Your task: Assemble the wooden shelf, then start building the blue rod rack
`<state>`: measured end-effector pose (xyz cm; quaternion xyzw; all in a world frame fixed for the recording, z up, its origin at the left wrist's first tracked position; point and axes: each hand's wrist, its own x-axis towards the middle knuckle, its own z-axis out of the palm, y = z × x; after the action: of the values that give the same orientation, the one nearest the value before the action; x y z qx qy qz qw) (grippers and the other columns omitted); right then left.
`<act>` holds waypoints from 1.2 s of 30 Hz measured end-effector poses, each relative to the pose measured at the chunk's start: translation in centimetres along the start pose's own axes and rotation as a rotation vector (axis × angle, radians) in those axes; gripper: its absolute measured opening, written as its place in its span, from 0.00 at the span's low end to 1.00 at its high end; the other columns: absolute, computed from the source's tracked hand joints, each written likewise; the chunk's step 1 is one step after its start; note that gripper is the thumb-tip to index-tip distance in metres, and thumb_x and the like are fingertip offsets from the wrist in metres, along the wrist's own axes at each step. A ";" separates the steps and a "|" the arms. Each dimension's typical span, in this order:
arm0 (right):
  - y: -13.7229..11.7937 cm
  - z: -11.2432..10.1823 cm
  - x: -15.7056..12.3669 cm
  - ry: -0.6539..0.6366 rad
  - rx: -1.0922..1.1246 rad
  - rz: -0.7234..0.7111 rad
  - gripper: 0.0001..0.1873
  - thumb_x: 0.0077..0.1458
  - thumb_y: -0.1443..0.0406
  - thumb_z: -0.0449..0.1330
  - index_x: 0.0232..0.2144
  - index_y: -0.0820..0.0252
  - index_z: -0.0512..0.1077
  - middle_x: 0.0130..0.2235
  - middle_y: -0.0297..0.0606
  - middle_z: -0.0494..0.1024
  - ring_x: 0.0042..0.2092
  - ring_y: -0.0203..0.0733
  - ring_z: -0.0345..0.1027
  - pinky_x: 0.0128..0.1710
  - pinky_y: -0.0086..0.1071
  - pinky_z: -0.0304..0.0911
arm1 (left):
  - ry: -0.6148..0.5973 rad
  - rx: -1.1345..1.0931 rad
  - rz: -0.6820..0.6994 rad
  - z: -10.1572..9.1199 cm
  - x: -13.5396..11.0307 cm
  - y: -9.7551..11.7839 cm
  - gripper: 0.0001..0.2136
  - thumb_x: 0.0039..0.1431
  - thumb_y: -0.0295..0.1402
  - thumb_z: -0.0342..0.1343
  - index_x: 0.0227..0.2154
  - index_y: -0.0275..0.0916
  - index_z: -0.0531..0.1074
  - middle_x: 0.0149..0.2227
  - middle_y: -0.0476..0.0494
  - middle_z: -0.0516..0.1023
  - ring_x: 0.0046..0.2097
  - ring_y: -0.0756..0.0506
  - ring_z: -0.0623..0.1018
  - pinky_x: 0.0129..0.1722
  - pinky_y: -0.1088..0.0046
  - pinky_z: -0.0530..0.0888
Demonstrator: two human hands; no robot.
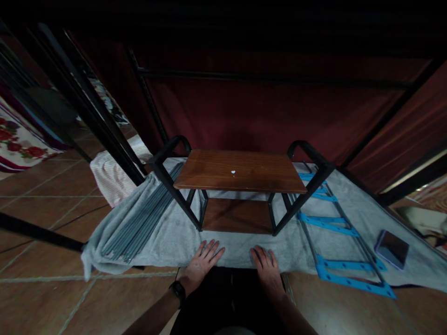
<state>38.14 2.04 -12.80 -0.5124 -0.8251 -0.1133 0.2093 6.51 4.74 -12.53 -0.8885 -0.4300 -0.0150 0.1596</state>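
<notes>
My left hand (pixel 203 262) lies flat, palm down, on the front edge of a grey cloth (pixel 230 253), its fingers spread. Also palm down on that edge is my right hand (pixel 266 265), fingers stretched out and holding nothing. Just beyond both hands stands a small two-tier shelf with a black metal frame (pixel 295 215), a brown wooden upper board (pixel 240 179) and a lower board (pixel 237 216). A small white spot shows on the upper board. Neither hand touches the shelf.
Left of the shelf lies a bundle of grey metal rods (pixel 145 218). To its right are blue plastic brackets (pixel 352 277) joined by rods, and a phone (pixel 393 249). Black frame posts (pixel 101 116) rise at the left; a dark red curtain (pixel 244 111) hangs behind.
</notes>
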 end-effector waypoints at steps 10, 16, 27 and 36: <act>-0.2 -0.1 0.0 -0.022 -0.015 0.007 0.38 0.54 0.76 0.46 0.67 0.56 0.55 0.60 0.44 0.70 0.61 0.50 0.61 0.62 0.52 0.52 | 0.006 0.037 -0.021 -0.6 0.0 0.6 0.39 0.53 0.15 0.43 0.67 0.50 0.53 0.67 0.44 0.61 0.68 0.40 0.60 0.65 0.50 0.59; -0.4 -0.2 0.1 -0.042 -0.028 0.028 0.38 0.53 0.77 0.47 0.66 0.56 0.57 0.61 0.43 0.69 0.61 0.49 0.61 0.63 0.51 0.50 | -0.024 -0.096 -0.018 -0.2 0.2 0.1 0.39 0.52 0.16 0.41 0.67 0.52 0.54 0.67 0.46 0.61 0.68 0.40 0.59 0.65 0.52 0.61; -0.5 -2.1 0.0 -0.172 -0.032 -0.053 0.38 0.55 0.72 0.52 0.67 0.50 0.55 0.65 0.39 0.63 0.64 0.50 0.55 0.66 0.53 0.39 | -0.025 -0.186 -0.068 -4.2 -1.0 0.7 0.47 0.48 0.10 0.41 0.69 0.54 0.41 0.70 0.48 0.51 0.70 0.42 0.51 0.68 0.51 0.49; -1.1 -1.2 -0.1 -0.192 -0.017 0.006 0.37 0.53 0.76 0.49 0.65 0.53 0.58 0.64 0.40 0.64 0.65 0.49 0.54 0.66 0.54 0.38 | 0.042 -0.233 -0.161 -3.2 -2.0 -0.7 0.38 0.57 0.18 0.45 0.69 0.49 0.47 0.70 0.45 0.53 0.69 0.41 0.54 0.64 0.55 0.59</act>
<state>37.47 1.01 -11.70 -0.5252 -0.8388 -0.0699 0.1251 5.10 2.65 -9.62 -0.8630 -0.4920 -0.0959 0.0627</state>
